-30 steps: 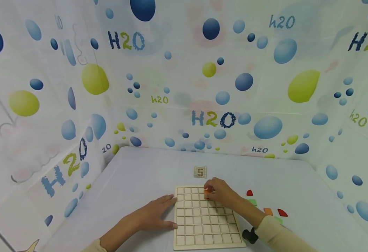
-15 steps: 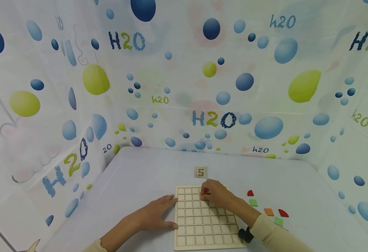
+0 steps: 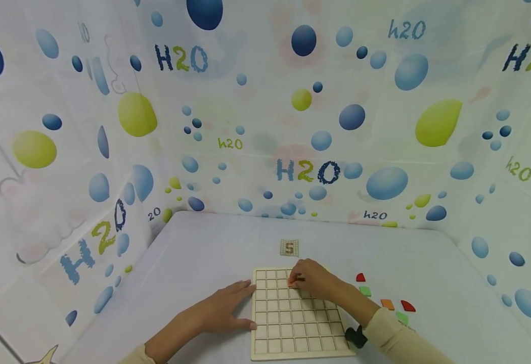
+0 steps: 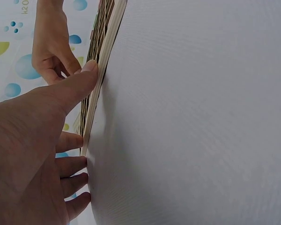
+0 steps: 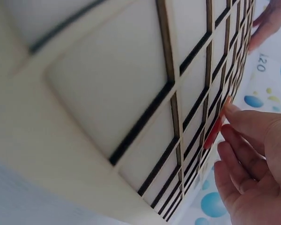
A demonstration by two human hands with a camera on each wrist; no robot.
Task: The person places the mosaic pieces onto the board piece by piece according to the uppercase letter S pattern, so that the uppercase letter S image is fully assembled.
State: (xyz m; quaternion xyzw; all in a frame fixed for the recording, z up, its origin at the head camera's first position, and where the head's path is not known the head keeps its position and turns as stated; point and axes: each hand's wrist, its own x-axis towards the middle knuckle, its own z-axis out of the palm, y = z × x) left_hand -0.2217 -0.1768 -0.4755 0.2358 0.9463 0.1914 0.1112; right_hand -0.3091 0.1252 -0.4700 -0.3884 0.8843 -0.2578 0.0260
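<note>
A wooden grid board (image 3: pixel 274 346) lies on the white table, divided into small square cells. My left hand (image 3: pixel 223 309) rests at its left edge, fingers spread and thumb (image 4: pixel 86 70) on the rim. Over the far rows of the board, my right hand (image 3: pixel 313 278) pinches an orange-red tile (image 5: pixel 214 133) between thumb and fingers. The tile is right at the grid lines in the right wrist view, and mostly hidden by the fingers in the head view.
Right of the board lie red quarter-round tiles (image 3: pixel 408 306), an orange tile (image 3: pixel 387 304) and green tiles (image 3: pixel 365 291). Behind the board is a small gridded card (image 3: pixel 289 247) with a brown figure. A patterned curtain (image 3: pixel 265 126) surrounds the table.
My right hand has shifted a little left along the board's far rows with the tile, then stayed nearly still over the last half second. My left hand has kept its place.
</note>
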